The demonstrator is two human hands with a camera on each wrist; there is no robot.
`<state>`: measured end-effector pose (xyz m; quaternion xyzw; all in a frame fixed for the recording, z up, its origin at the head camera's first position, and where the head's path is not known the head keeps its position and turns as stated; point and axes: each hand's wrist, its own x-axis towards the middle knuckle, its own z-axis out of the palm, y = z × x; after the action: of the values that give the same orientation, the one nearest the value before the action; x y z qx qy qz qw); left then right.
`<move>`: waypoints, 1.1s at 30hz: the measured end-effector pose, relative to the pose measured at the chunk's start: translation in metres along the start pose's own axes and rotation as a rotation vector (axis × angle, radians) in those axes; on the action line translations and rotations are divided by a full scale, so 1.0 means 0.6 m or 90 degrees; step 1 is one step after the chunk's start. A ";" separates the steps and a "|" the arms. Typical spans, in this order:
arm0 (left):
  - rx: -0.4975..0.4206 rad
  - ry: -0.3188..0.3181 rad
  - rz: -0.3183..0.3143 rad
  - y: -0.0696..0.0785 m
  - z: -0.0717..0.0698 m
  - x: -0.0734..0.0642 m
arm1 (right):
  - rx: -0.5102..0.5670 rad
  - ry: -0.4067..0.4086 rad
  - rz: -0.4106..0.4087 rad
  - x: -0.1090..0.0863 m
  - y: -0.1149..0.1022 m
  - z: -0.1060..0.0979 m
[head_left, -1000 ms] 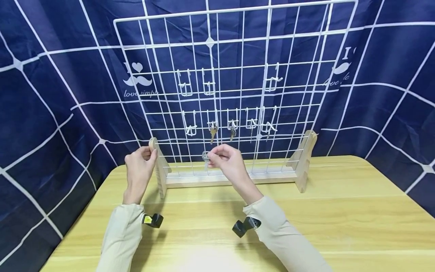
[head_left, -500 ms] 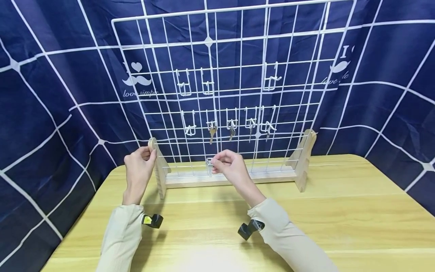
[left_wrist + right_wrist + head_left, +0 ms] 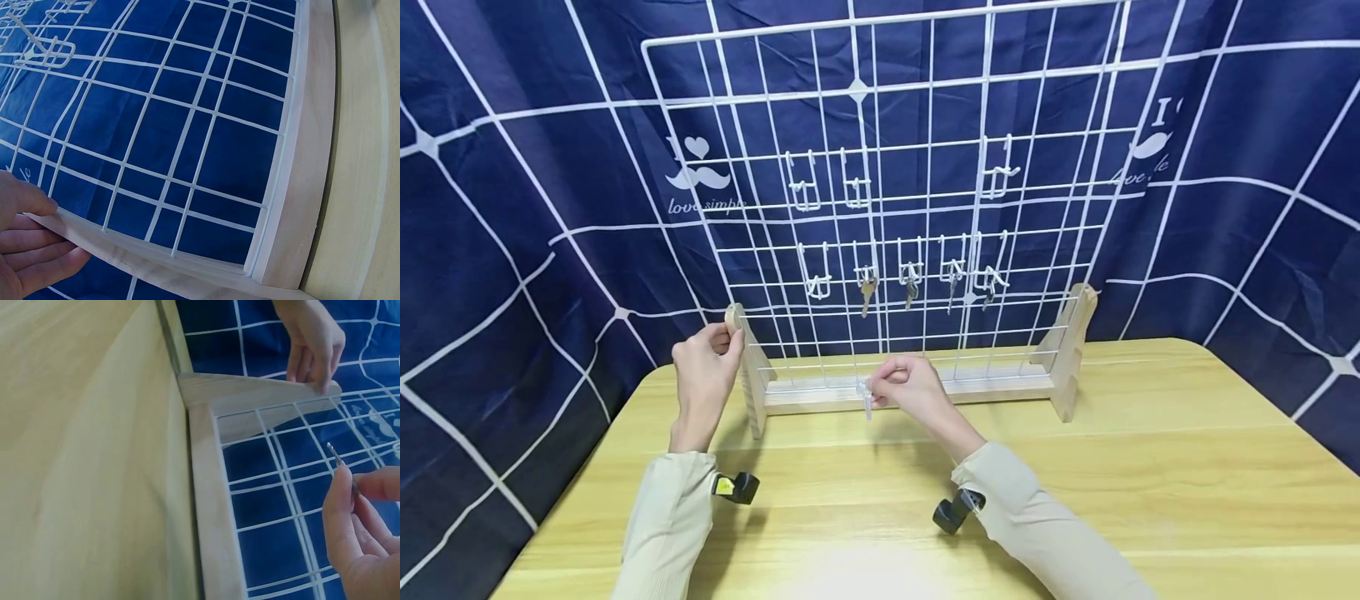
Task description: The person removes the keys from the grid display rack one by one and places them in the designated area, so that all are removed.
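Observation:
My right hand pinches a small silver key between thumb and fingertips. The key hangs low, in front of the stand's wooden base bar; in the right wrist view its metal tip sticks out past the thumb. My left hand grips the top of the left wooden upright, thumb on one side and fingers on the other. Above the right hand, several keys hang from white hooks on the wire grid, among them a brass-coloured key and a darker key.
The white wire grid rises from the wooden stand at the table's back. A bare hook is left of the keys; more hooks, such as one at upper right, sit higher. A blue patterned curtain surrounds the wooden table.
My right hand has moved down from below the hook row to the base bar, shifting slightly right, with the key in its fingers. The left hand stays on the upright.

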<state>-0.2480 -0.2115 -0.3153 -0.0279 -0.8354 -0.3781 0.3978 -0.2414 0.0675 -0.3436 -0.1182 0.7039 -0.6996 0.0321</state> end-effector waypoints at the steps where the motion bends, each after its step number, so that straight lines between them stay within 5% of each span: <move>1: -0.002 0.002 0.001 0.000 -0.001 0.000 | -0.002 -0.005 0.008 0.000 0.002 0.001; 12: -0.005 0.002 0.003 -0.001 -0.001 -0.003 | -0.041 -0.017 0.111 0.000 0.047 0.009; 33: 0.001 -0.012 0.009 -0.006 0.005 -0.004 | -0.132 -0.007 0.194 0.017 0.067 0.027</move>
<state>-0.2496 -0.2116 -0.3205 -0.0371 -0.8392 -0.3743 0.3927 -0.2530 0.0492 -0.3826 -0.0162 0.7821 -0.6094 0.1292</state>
